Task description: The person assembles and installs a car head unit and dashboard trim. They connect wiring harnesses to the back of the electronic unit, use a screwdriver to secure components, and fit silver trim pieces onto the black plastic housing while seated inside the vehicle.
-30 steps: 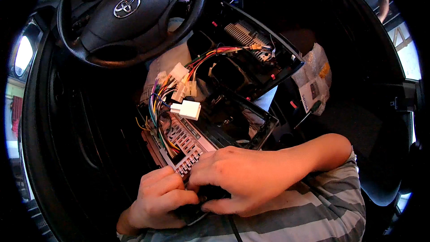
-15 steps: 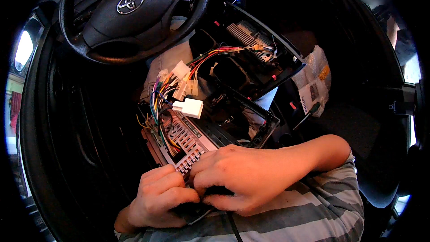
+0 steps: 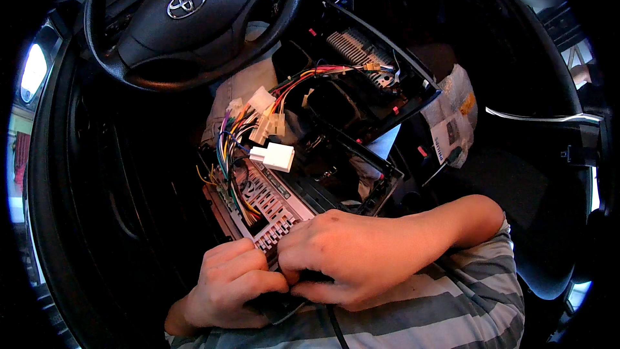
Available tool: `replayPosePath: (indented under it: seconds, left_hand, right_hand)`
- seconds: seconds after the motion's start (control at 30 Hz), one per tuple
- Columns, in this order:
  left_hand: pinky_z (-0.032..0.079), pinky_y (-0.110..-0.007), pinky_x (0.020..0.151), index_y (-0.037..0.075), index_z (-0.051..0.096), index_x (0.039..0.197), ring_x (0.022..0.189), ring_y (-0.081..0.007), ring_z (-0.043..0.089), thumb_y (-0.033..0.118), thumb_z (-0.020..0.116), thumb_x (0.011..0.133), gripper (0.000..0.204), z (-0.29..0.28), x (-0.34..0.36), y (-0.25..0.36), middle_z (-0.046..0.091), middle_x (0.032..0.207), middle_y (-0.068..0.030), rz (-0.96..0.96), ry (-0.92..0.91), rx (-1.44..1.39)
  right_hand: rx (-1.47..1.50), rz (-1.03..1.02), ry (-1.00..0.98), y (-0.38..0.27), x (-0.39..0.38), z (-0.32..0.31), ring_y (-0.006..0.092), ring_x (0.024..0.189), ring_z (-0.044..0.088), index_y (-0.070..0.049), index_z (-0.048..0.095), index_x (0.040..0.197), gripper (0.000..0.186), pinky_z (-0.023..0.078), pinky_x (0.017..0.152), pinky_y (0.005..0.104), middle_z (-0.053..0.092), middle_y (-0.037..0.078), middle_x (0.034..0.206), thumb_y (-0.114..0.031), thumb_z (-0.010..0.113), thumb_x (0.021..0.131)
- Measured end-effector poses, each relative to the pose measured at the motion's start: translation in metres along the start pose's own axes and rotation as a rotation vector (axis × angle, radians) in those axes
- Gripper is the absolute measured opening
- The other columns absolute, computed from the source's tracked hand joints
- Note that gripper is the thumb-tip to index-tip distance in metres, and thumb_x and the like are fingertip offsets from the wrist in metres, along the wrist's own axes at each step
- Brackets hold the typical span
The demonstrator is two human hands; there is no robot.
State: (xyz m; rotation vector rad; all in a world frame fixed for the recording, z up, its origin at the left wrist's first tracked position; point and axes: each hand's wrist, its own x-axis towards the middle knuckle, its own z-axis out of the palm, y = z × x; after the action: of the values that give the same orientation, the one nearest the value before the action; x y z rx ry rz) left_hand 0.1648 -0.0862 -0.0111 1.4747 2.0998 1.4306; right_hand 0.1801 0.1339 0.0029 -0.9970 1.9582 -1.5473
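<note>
A metal-cased car stereo [image 3: 274,190] with a slotted, silvery top lies tilted across my lap. My left hand [image 3: 234,283] is closed at its near end, thumb and fingers bent together. Beside it my right hand [image 3: 339,257] curls over the same end, its fingers closed and their tips hidden. What either hand pinches is out of sight, though a thin dark cable [image 3: 289,313] comes out below them. From the stereo's far end rises a bundle of coloured wires [image 3: 226,145], carrying a white plug connector [image 3: 274,156] and several paler connectors [image 3: 268,126].
The steering wheel [image 3: 194,26] stands ahead on the left. A removed black dash trim frame [image 3: 387,116] lies beyond the stereo, with wires running to a finned metal unit [image 3: 355,48]. To the right are a clear bubble-wrap bag [image 3: 458,100] and a screwdriver [image 3: 452,158].
My right hand has shifted very slightly; my left stays where it was. Toward the right-hand door a bright, pale strip has come into view.
</note>
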Motion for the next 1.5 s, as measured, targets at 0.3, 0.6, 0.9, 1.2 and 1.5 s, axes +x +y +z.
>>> replayPosePath:
  seconds: [0.3, 0.6, 0.9, 1.2, 1.5]
  left_hand:
    - [0.032, -0.030, 0.047, 0.011, 0.060, 0.084, 0.056, -0.0170, 0.047, 0.015, 0.079, 0.063, 0.029, 0.000, 0.002, 0.000, 0.051, 0.067, -0.0035, 0.004, -0.011, 0.000]
    - [0.033, -0.031, 0.047, 0.011, 0.060, 0.083, 0.055, -0.0184, 0.048, 0.012, 0.079, 0.058, 0.032, -0.003, 0.002, 0.002, 0.050, 0.065, -0.0037, -0.019, -0.059, 0.031]
    - [0.036, -0.031, 0.049, 0.010, 0.061, 0.082, 0.057, -0.0202, 0.052, 0.009, 0.075, 0.059, 0.028, -0.004, 0.004, 0.002, 0.053, 0.067, -0.0051, -0.036, -0.060, 0.057]
    - [0.046, -0.037, 0.060, -0.001, 0.055, 0.079, 0.067, -0.0322, 0.060, 0.012, 0.080, 0.063, 0.032, 0.004, 0.010, 0.021, 0.060, 0.075, -0.0176, 0.025, 0.122, 0.062]
    - [0.046, -0.037, 0.061, 0.000, 0.060, 0.079, 0.070, -0.0329, 0.061, 0.009, 0.073, 0.063, 0.023, -0.003, 0.020, 0.020, 0.062, 0.077, -0.0173, -0.035, -0.078, -0.076]
  right_hand:
    - [-0.074, 0.057, -0.031, -0.008, -0.004, -0.003, 0.0364, 0.078, 0.060, 0.002, 0.059, 0.087, 0.019, 0.049, 0.072, 0.0426, 0.060, 0.019, 0.080, -0.014, 0.066, 0.078]
    - [-1.264, 0.425, 0.778, 0.073, -0.037, -0.215, 0.0332, 0.110, 0.058, 0.003, 0.050, 0.127, 0.070, 0.045, 0.097, 0.0406, 0.059, 0.024, 0.119, -0.047, 0.068, 0.082]
    - [-0.485, 0.953, 0.604, 0.139, -0.050, -0.268, 0.0316, 0.114, 0.055, 0.010, 0.041, 0.134, 0.085, 0.043, 0.096, 0.0344, 0.053, 0.026, 0.127, -0.025, 0.069, 0.063]
    - [-0.595, 0.834, 0.894, 0.113, -0.145, -0.270, 0.0320, 0.109, 0.057, 0.006, 0.045, 0.133, 0.079, 0.043, 0.095, 0.0345, 0.059, 0.026, 0.118, -0.022, 0.068, 0.063]
    - [0.153, 0.693, 1.678, 0.202, -0.308, -0.298, 0.0250, 0.087, 0.063, 0.008, 0.055, 0.117, 0.059, 0.051, 0.072, 0.0403, 0.064, 0.019, 0.098, -0.023, 0.070, 0.069]
